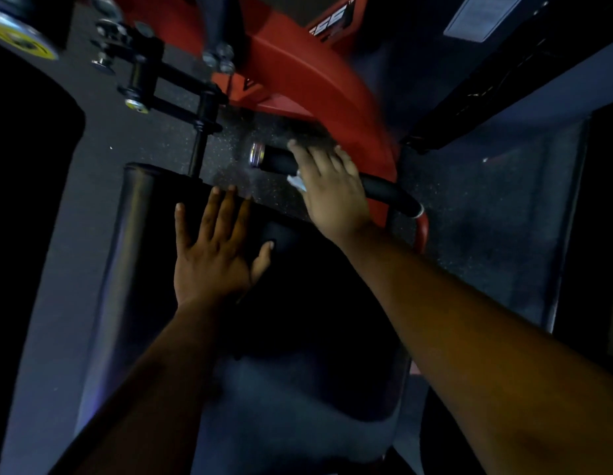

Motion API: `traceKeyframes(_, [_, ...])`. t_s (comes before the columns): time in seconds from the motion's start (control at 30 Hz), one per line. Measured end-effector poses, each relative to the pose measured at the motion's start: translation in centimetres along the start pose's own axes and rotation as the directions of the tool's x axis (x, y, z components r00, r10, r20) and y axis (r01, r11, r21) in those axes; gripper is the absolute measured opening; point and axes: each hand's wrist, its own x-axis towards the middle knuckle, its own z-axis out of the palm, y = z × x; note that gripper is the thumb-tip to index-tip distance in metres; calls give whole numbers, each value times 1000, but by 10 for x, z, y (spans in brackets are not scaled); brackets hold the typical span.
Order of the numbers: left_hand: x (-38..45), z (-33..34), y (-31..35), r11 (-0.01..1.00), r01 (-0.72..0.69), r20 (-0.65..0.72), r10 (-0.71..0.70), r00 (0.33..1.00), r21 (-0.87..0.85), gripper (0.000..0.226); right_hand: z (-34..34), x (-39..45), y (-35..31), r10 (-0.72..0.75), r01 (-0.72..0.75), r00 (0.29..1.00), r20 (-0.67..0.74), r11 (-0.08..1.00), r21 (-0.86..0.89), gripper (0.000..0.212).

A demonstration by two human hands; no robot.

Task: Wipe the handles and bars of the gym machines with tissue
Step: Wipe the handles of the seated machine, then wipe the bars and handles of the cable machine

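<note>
The black handle (335, 176) of the red machine (318, 87) is being wiped with a white tissue (297, 182). To do this step well, the tissue should be kept pressed flat against the grip and slid all the way along it, from the shiny end cap (256, 154) past the fingertips to the bend near the wrist. The underside should be rubbed too, so the tissue may need to be wrapped round the handle. Only a small bit of tissue is seen, poking out under the thumb side of the palm.

The right hand (327, 186) is laid over the handle with the fingers fairly straight and spread a little. The tissue is held down under the palm. It cannot be told if the thumb is curled under the grip.

The left hand (216, 248) is opened wide and rested flat on the dark pad (140, 214), just beside the right hand, nearer the body. Nothing is held in it. Both arms are stretched forward and down.
</note>
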Motion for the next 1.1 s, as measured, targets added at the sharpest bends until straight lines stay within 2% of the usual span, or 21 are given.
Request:
traceKeyframes(0.1, [0,0,0,1000,3,19,-2,1000,-12,79,0,-24,38,43,-45,999,-33,998,-54,52])
traceKeyframes(0.2, [0,-2,0,1000,-14,9,14,1000,-15,78,-3,-61,78,263,-255,964,35,956,-143,61])
traceKeyframes(0.23, [-1,-2,0,1000,-16,6,16,1000,-7,77,-2,-79,91,393,-374,913,111,914,-155,58])
traceKeyframes(0.27, [0,-1,-1,1000,-18,7,18,1000,-2,78,-5,-96,101,542,-515,814,210,840,-173,54])
traceKeyframes(0.3, [-2,-1,0,1000,-15,6,15,1000,2,77,-10,-108,108,658,-641,682,320,748,-172,49])
traceKeyframes(0.33, [-2,-1,0,1000,-17,12,17,1000,0,77,-12,-116,109,719,-747,576,388,656,-106,46])
traceKeyframes(0.37, [0,0,1,1000,-17,30,17,999,-4,78,-14,-118,101,748,-814,527,404,580,-11,44])
traceKeyframes(0.4, [0,-3,1,1000,-12,52,13,999,-8,78,-21,-117,89,762,-851,509,401,516,101,43])
traceKeyframes(0.43, [1,-7,3,1000,-1,89,2,996,-8,78,-28,-115,74,741,-836,546,391,510,201,43])
traceKeyframes(0.5, [2,-20,9,999,47,206,-45,978,-3,80,-54,-115,43,658,-744,666,352,552,377,43])
traceKeyframes(0.57, [-9,-36,24,991,126,304,-108,947,-41,85,-74,-124,22,629,-685,714,308,537,492,32])
traceKeyframes(0.6, [-22,-45,34,980,164,323,-120,939,-112,90,-84,-132,16,606,-680,719,340,513,524,22])
traceKeyframes(0.63, [-41,-60,44,960,190,319,-117,940,-206,93,-95,-142,7,564,-681,721,402,472,560,24])
traceKeyframes(0.7, [-81,-82,61,909,160,293,-43,955,-386,88,-123,-162,-15,513,-743,657,552,317,590,30])
traceKeyframes(0.77, [-129,-107,67,833,166,266,-24,964,-527,78,-167,-189,-46,455,-785,603,655,197,587,19])
traceKeyframes(0.8, [-156,-120,67,791,195,275,-35,961,-579,75,-190,-205,-63,425,-795,593,684,175,581,13])
traceKeyframes(0.87, [-200,-141,68,702,263,315,-57,947,-662,71,-222,-235,-87,379,-789,607,699,179,588,8])
traceKeyframes(1.0, [-289,-196,66,516,344,355,-81,931,-784,68,-282,-287,-138,238,-768,639,732,247,590,16])
traceKeyframes(1.07, [-329,-217,65,452,361,349,-112,930,-816,55,-305,-309,-162,170,-767,638,751,224,601,17])
traceKeyframes(1.1, [-348,-225,65,415,382,353,-147,924,-826,41,-315,-317,-173,130,-769,633,763,215,601,16])
